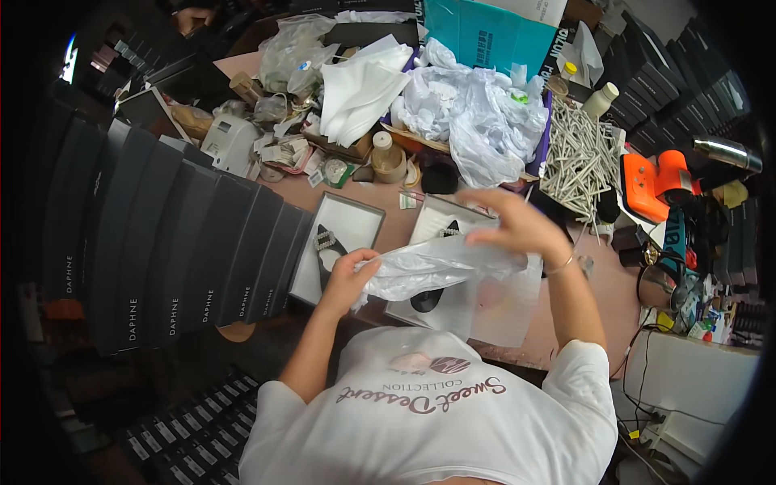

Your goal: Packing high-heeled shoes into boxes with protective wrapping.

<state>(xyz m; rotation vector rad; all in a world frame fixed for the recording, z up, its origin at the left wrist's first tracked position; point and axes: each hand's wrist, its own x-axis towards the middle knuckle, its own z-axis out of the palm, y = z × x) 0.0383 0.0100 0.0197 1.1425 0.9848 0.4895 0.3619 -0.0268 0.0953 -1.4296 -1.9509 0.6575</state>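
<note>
Translucent plastic wrapping (420, 272) spans above an open shoebox (401, 310), its left end clamped between the left hand's (346, 283) thumb and fingers, likely to steady it, while the right hand (521, 232), fingers apart, hovers by its other end.

Free: bare desk (613, 291) around the right forearm (572, 303) toward the near right corner, plus a narrow gap between the left open box (356, 217) and the right open box (404, 309). Clear plastic (436, 265) spread above the right open box blocks straight-down access. Dark boxes (198, 242) wall off the left edge, crumpled white plastic (485, 113) and white sticks (578, 158) crowd the far side, orange dispenser (641, 186) obstructs the far right.
</note>
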